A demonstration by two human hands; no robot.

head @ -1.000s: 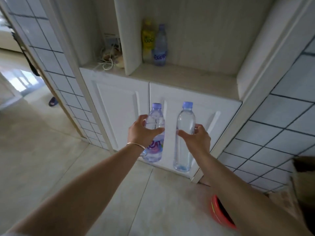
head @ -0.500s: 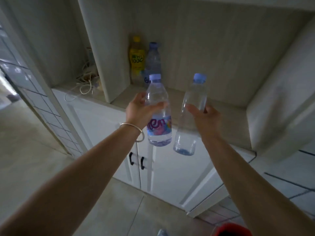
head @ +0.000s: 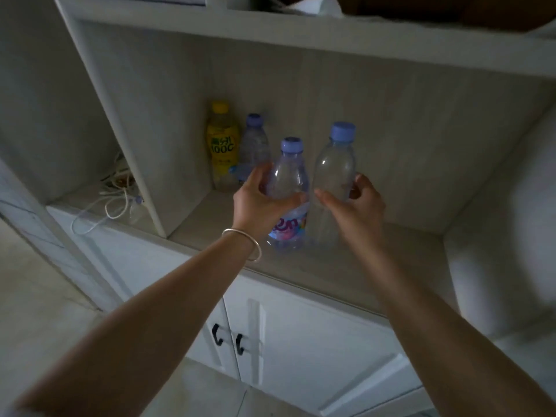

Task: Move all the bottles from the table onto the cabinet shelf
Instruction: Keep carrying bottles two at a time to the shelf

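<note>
A: Why is each of your hands wrapped round the middle of a bottle?

B: Your left hand [head: 264,203] curls round the labelled bottle [head: 289,194], your right hand [head: 355,206] round the clear bottle [head: 332,176], likely so both stand steady together on the shelf [head: 210,224].

A: Which way do they point?

B: Both caps up, long axes near upright. They sit low over the shelf, near its front; whether they touch it, I cannot tell. The yellow bottle [head: 222,145] and another bottle [head: 254,142] stand behind them.

Yellow juice bottle [head: 222,145] with green lettering; three clear bottles with lilac caps, one [head: 289,200] bearing a blue-pink label; pale wood-grain cabinet shelf [head: 346,266]; black door handles [head: 228,343].
</note>
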